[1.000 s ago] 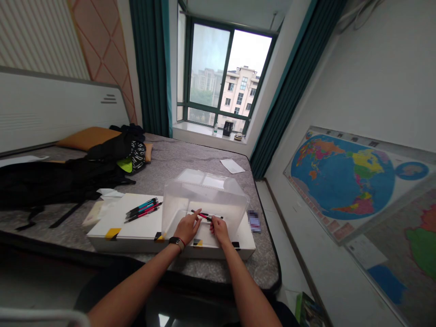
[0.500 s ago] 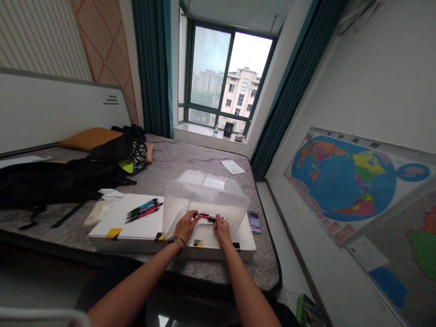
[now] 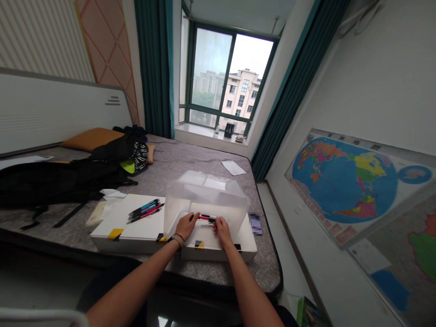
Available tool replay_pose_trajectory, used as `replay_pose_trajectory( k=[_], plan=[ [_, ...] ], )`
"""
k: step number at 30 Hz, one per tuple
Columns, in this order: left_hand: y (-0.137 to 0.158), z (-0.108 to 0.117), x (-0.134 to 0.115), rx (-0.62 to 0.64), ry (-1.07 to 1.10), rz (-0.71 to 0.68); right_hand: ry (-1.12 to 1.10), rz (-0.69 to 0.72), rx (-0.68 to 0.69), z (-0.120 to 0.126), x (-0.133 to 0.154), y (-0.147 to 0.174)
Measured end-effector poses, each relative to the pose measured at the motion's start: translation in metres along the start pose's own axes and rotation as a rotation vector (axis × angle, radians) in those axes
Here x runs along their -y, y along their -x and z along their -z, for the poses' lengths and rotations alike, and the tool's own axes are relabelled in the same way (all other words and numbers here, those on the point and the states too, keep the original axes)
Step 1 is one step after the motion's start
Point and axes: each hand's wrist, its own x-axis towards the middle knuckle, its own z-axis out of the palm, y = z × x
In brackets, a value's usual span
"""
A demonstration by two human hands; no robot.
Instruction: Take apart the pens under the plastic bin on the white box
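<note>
A red and black pen (image 3: 206,218) lies level between my two hands, over a clear plastic box (image 3: 173,200) whose lid is raised at the back. The fingers of my left hand (image 3: 186,226) are closed at the pen's left end. My right hand (image 3: 223,230) is closed around its right end, with the fingers partly hiding it. Left of the clear box, several pens (image 3: 145,210) in blue, red and black rest side by side on a white box (image 3: 119,229).
The boxes stand on a grey mattress (image 3: 190,152). A phone-like object (image 3: 256,224), blurred out, is right of them; a white paper (image 3: 233,167) lies farther back. Tissues (image 3: 112,195), a black bag (image 3: 61,181) and an orange cushion (image 3: 91,138) are on the left.
The left fingers have shifted slightly along the pen's left end. Both hands otherwise stay in place, and the whole view has moved a little.
</note>
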Motion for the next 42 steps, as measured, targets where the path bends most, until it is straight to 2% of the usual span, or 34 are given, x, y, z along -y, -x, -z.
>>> replay_pose_trajectory(
  k=[6, 12, 16, 22, 27, 32, 37, 42],
  plan=[
    [-0.005, 0.002, 0.001, -0.025, 0.210, 0.064, 0.009, 0.006, 0.063, -0.001, 0.006, 0.001],
    [-0.006, 0.006, 0.001, 0.016, 0.271, 0.057, 0.116, -0.022, 0.060, -0.001, 0.005, -0.001],
    [-0.006, 0.007, 0.001, 0.024, 0.278, 0.056, 0.099, 0.010, 0.073, 0.000, 0.003, -0.001],
    [-0.006, 0.008, 0.002, 0.020, 0.285, 0.065, 0.021, -0.027, 0.099, -0.001, 0.006, 0.000],
    [-0.008, 0.003, 0.007, -0.034, 0.291, 0.062, 0.005, -0.022, -0.002, -0.002, 0.001, -0.002],
    [-0.009, 0.001, 0.011, -0.064, 0.299, 0.043, -0.012, 0.011, -0.047, -0.002, -0.005, -0.003],
    [-0.008, 0.002, 0.010, -0.049, 0.294, 0.015, -0.059, 0.008, -0.059, -0.004, 0.000, -0.002],
    [-0.005, 0.000, 0.009, 0.035, 0.232, -0.034, -0.045, -0.018, -0.027, -0.004, 0.006, 0.001]
  ],
)
